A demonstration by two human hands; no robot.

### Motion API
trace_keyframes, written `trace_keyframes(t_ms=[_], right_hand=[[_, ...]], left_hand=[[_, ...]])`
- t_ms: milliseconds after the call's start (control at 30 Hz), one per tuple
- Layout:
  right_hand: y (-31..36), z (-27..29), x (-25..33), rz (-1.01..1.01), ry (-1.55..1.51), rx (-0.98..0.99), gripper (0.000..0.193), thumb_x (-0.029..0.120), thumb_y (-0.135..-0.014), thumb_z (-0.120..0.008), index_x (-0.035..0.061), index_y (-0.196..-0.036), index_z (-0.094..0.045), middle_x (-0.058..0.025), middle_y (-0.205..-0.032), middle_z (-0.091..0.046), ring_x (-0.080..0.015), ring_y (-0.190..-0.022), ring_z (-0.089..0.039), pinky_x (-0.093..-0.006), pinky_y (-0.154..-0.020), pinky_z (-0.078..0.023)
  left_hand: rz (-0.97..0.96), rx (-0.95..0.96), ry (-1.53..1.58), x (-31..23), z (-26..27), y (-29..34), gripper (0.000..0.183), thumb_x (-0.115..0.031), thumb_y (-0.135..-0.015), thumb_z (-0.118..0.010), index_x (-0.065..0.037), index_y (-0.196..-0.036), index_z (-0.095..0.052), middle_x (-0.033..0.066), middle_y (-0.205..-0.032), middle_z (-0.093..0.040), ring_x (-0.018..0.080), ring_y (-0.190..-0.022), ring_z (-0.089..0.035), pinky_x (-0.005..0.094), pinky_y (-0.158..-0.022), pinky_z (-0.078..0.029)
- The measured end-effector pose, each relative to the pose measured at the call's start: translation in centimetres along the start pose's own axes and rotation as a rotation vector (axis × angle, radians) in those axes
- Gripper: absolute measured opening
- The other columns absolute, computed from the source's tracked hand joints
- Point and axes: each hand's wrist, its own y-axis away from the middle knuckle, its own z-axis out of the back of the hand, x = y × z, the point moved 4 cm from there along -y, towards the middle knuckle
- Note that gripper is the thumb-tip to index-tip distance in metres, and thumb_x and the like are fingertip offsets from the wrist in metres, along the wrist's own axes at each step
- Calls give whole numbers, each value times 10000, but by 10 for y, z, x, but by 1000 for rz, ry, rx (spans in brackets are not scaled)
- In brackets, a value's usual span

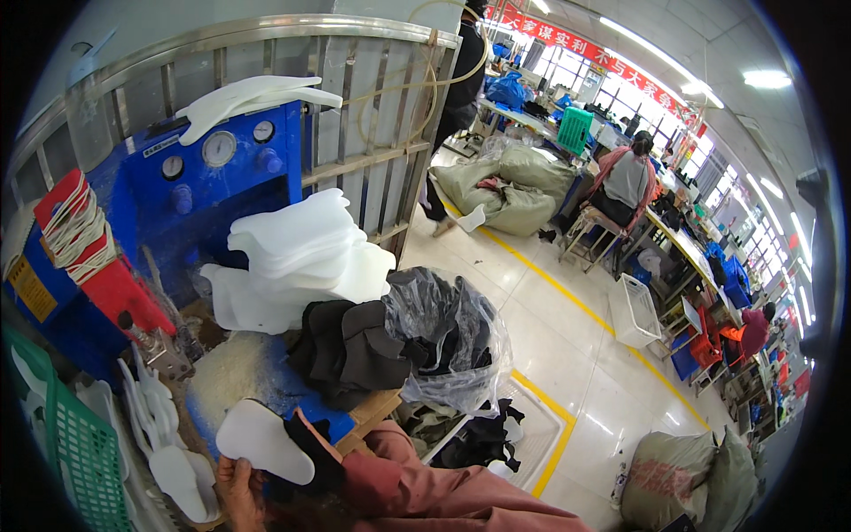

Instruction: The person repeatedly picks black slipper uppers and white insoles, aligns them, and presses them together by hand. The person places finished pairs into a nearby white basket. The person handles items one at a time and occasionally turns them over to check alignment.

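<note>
Gripping a smooth white rounded flat piece (266,441) by its lower left edge: the bare left hand (241,493), fingers closing on it. Piece is hanging over the near edge of the blue, powder-strewn work surface (326,417). Right hand not showing; cannot tell its state. A black cloth-like piece (312,448) is showing just beside the white one, dusty-rose fabric (425,501) to its right. Toward the surface's right edge, dark grey curved foam-like pieces (355,350) are lying stacked; behind them, a heap of contoured white sheets (301,257). Past that edge, a clear crinkled plastic bag (470,350) is holding black pieces. Beyond the far edge, a blue metal machine (235,177) with round gauges is standing; left, a green plastic basket (89,452).
</note>
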Motion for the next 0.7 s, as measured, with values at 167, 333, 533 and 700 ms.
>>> trace_keyframes(t_ms=[167,333,533,700], right_hand=[[-21,-9,-4,-14,-13,17,707,621,-1092,-349,57,-1486,-510,-83,-1320,-634,-182,-1148,-625,-306,-983,-506],[-34,-22,-1,6,-5,37,703,614,-1094,-354,52,-1487,-507,-91,-1347,-620,-196,-1178,-616,-317,-1013,-499],[-30,-44,5,-6,-40,64,695,598,-1099,-358,44,-1495,-496,-98,-1388,-592,-210,-1227,-587,-328,-1058,-476],[-37,-59,-20,-55,83,80,677,555,-1112,-352,28,-1525,-454,-95,-1464,-517,-210,-1321,-496,-334,-1129,-393]], left_hand=[[-127,30,38,-7,-10,3,197,-137,-1011,-670,-60,-1192,-666,35,-1093,-721,120,-908,-670,284,-771,-544],[-45,-214,-309,-12,-10,8,76,-99,-973,-681,-27,-978,-707,8,-838,-664,107,-765,-617,274,-710,-524],[-405,-250,-547,-61,-25,24,476,-158,-1044,-644,22,-1469,-528,165,-1386,-640,249,-1190,-648,342,-1009,-514],[-793,-136,-1265,-68,-112,31,671,-332,-992,-644,-21,-1546,-425,213,-1653,-329,405,-1534,-299,545,-1246,-209]])
